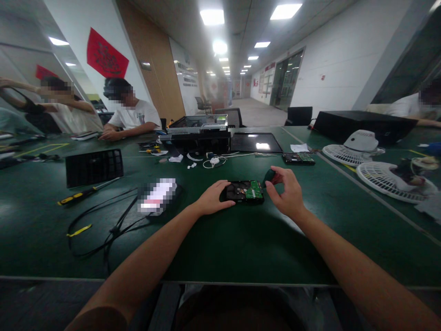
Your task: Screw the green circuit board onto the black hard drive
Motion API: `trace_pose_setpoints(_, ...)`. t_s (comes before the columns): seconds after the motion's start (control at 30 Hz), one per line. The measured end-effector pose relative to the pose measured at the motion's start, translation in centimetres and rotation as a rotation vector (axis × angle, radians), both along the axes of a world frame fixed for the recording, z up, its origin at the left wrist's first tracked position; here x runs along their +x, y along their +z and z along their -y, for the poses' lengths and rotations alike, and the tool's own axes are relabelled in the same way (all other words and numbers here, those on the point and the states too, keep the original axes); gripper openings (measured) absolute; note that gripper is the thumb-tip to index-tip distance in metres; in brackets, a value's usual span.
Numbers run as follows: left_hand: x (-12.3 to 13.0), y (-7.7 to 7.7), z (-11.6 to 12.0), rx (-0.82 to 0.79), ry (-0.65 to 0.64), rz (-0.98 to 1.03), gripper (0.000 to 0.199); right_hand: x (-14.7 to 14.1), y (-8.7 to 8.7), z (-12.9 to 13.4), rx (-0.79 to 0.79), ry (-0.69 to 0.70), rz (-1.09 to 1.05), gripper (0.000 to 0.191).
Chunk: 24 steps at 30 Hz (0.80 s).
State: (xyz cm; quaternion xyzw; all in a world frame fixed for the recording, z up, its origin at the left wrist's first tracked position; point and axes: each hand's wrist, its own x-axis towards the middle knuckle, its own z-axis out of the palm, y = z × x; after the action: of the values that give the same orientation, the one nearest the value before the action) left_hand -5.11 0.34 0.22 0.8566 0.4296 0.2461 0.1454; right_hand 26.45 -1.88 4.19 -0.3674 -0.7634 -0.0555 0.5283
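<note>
A hard drive [242,191] lies on the green table in front of me, its green circuit board facing up. My left hand [216,197] grips the drive's left end, thumb along the near edge and fingers on the far edge. At the drive's right end, my right hand [286,191] is closed on a small screwdriver [269,175] with a dark green handle. Its tip points down near the board's right edge; whether it touches is too small to tell. A second hard drive [299,158] rests farther back to the right.
Left of me are a blurred-out phone-like object [156,196], black cables [113,232], a yellow-black screwdriver [77,195] and a dark screen [94,168]. An opened computer case [196,135] and flat panel [255,142] stand behind. White fan parts [389,179] lie right. Other people sit around.
</note>
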Motion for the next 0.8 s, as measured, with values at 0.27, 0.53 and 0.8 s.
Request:
trace_pose_setpoints(0.27,-0.01,0.12,0.11,0.0,-0.001,-0.006,0.083,0.0,-0.09,-0.01,-0.006,-0.005,-0.006,0.047)
trace_pose_setpoints(0.53,0.0,0.15,0.12,-0.002,0.0,0.001,0.083,-0.08,0.01,0.01,-0.018,-0.004,-0.027,0.044)
trace_pose_setpoints(0.8,-0.07,0.03,0.03,0.0,-0.004,-0.011,0.082,0.07,-0.75,-0.46,-0.061,0.006,-0.082,0.048)
